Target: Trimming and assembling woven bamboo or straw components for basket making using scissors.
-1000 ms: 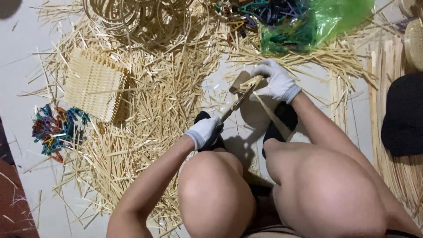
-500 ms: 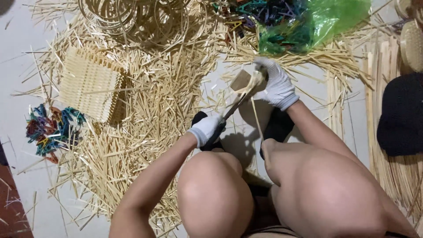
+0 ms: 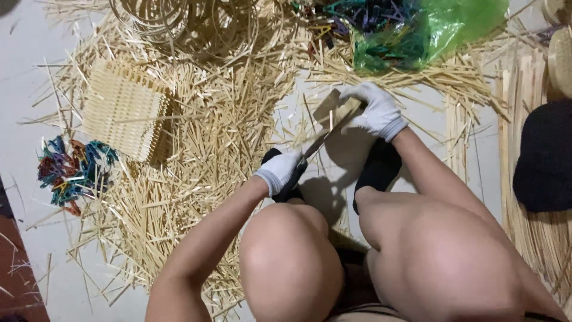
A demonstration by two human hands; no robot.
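Strewn floor: knife (image 3: 325, 140) spans both gloved hands (image 3: 280, 172) (image 3: 376, 111).

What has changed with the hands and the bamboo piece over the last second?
Very little. The white-gloved right hand and the flat bamboo piece it grips sit slightly higher in the view; the white-gloved left hand keeps the knife blade against it. The woven bamboo mat, green plastic bag and straw-coloured splints lie as before.
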